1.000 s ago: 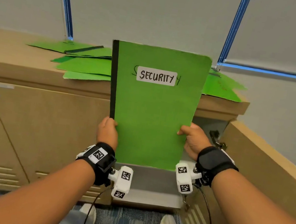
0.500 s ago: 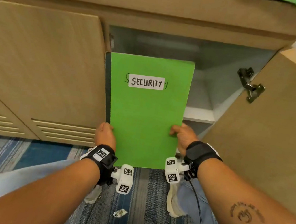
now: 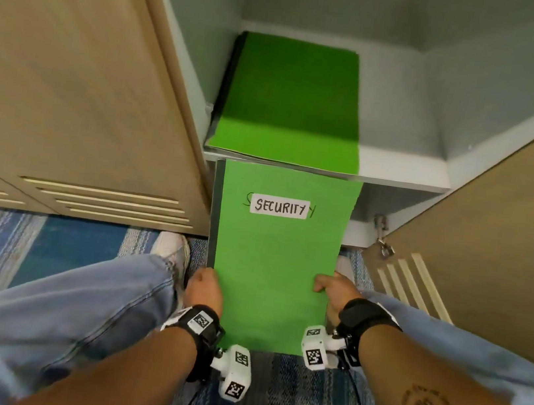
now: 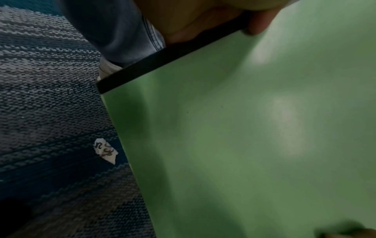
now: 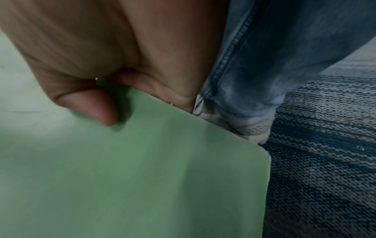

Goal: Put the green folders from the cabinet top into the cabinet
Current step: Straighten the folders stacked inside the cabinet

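green folder (image 3: 275,266) labelled security gripped at near side edges by left hand (image 3: 205,292) and right hand (image 3: 331,295), fingers curled round it, folder stack (image 3: 291,102) laid flat on cabinet shelf (image 3: 402,168) just beyond

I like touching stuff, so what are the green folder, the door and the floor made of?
The folder looks like matte card: thin, flat, slightly bending, with a dark taped spine and a paper label. The door seems wood-look laminate board: pale grain, smooth, cut slots. The floor is carpet: a blue striped woven loop texture shows. Both hands hold the folder.
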Motion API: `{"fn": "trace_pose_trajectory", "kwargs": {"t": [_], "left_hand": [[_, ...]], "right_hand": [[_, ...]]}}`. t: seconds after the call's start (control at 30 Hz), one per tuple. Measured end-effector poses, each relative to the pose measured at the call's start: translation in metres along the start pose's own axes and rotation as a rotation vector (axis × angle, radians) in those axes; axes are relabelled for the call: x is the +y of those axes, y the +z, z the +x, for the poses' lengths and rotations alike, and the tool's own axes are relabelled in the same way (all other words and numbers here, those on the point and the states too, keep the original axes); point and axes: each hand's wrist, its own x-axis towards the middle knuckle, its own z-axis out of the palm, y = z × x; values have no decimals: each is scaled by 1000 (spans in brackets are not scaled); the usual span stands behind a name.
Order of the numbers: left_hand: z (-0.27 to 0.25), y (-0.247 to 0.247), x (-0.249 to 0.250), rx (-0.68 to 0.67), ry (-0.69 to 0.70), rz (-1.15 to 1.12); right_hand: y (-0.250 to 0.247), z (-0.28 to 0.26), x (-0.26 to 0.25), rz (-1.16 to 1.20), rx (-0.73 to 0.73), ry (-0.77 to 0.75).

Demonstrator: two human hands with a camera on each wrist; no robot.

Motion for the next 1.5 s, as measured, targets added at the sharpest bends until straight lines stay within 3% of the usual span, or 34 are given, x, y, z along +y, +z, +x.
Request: {"fn": "trace_pose_trajectory", "kwargs": {"t": [0.23, 0.37, 0.47, 0.6, 0.77, 0.9, 1.13, 1.2, 1.27, 1.37, 1.5], "left_hand": [[42, 32, 7, -99, 37, 214], [68, 46, 29, -114, 104, 193], [80, 54, 37, -122, 213, 307], [93, 59, 37, -187, 505, 731], [111, 70, 35, -493, 773, 1395], [131, 85, 41, -595, 759, 1579], [151, 110, 60, -593, 715, 1615], [156, 113, 61, -604, 706, 1606], [162, 116, 61, -630, 684, 1589], [172, 118, 65, -646, 665, 1568], [178, 119, 72, -653, 690, 1549]], "right_hand": [[1, 73, 28, -80, 16, 113], [6, 82, -3, -95, 52, 139], [11, 121, -13, -62, 76, 95], [20, 142, -40, -115, 100, 45], [27, 161, -64, -173, 209, 10], [31, 176, -72, -318, 201, -40], [41, 198, -69, -560, 160, -119], [42, 195, -72, -901, 157, -125], [44, 189, -72, -1250, 167, -247], [54, 185, -58, -1415, -39, -455], [63, 191, -40, -1592, -150, -450]]}}
